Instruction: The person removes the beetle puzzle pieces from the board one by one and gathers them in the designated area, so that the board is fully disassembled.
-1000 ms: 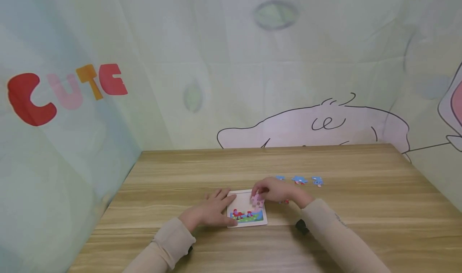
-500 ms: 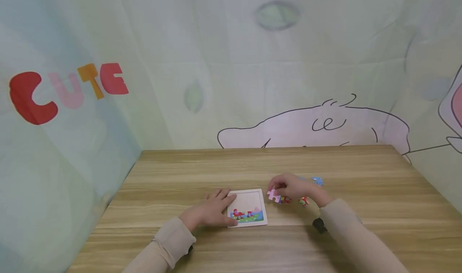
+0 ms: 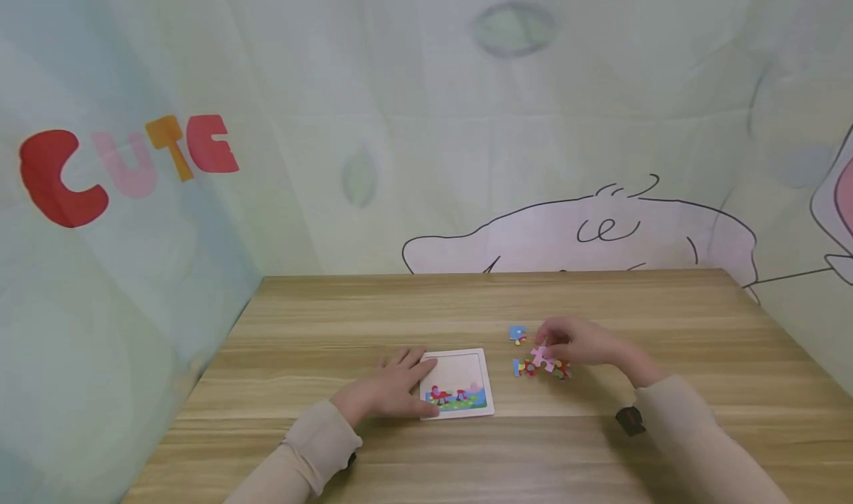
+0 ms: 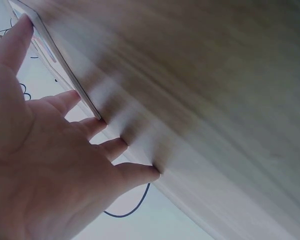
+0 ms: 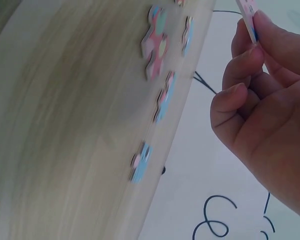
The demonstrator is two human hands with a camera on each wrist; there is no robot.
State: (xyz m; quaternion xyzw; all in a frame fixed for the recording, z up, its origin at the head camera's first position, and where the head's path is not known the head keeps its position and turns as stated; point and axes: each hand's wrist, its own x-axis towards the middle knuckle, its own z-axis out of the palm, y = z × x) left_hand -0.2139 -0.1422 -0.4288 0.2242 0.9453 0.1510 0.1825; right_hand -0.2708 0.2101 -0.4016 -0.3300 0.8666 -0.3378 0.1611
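Observation:
A pink jigsaw piece (image 3: pixel 541 357) is pinched between the thumb and fingers of my right hand (image 3: pixel 581 341), held above the loose pieces. In the right wrist view the same pink piece (image 5: pixel 248 14) is partly cut off at the top edge. My left hand (image 3: pixel 389 389) rests with spread fingers at the left side of a white-rimmed puzzle tray (image 3: pixel 489 393), thumb on its near left corner. Along the tray's lower part lies a picture strip (image 3: pixel 460 400) in blue, green and red; bare backing shows above it.
Right of the tray lie a blue piece (image 3: pixel 517 334), a blue-and-red piece (image 3: pixel 524 368) and a red-and-green piece (image 3: pixel 563 370). More blue pieces, such as one (image 5: pixel 140 162), show in the right wrist view. A printed curtain (image 3: pixel 320 156) hangs behind the wooden table (image 3: pixel 346 311).
My right hand has carried the pink piece out of the tray and rightward over the loose pieces. The left hand and the tray have stayed in place.

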